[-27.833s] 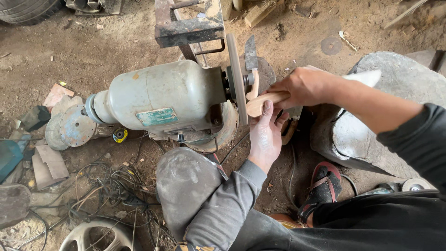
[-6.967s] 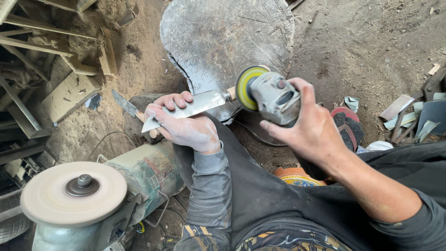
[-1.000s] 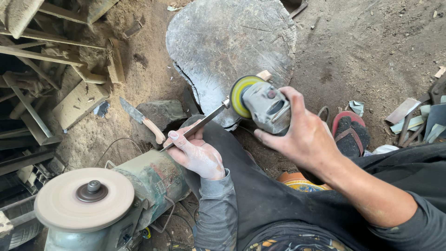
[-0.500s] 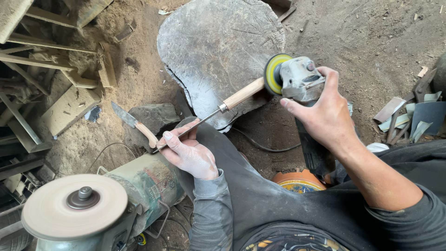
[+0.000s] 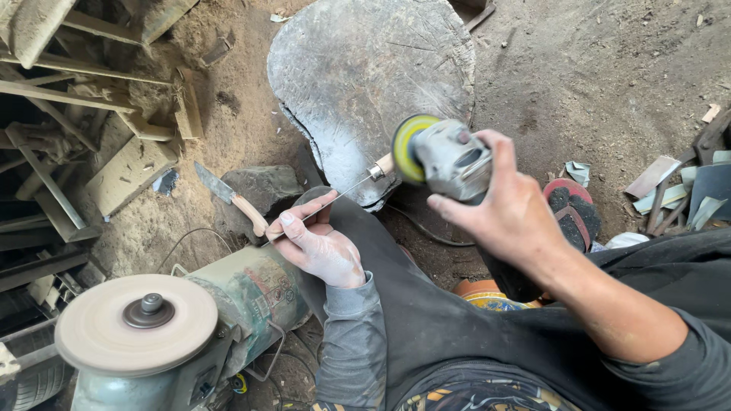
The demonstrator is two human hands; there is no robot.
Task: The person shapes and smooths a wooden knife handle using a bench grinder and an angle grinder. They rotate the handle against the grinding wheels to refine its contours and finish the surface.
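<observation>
Pinched by its thin, stiff blade in the left hand [image 5: 320,247], a light knife [image 5: 346,186] is held over the knee, its wooden handle touching the grinder [image 5: 442,156] clasped in the right hand [image 5: 510,209]; the edge looks sharp.

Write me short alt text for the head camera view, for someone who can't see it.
Seen from above, a person's right hand holds a grey angle grinder with a yellow disc against the wooden-handled end of a thin knife, whose blade the left hand pinches. A flat grey stone slab, a second knife and a bench grinder's pale wheel lie around.
</observation>
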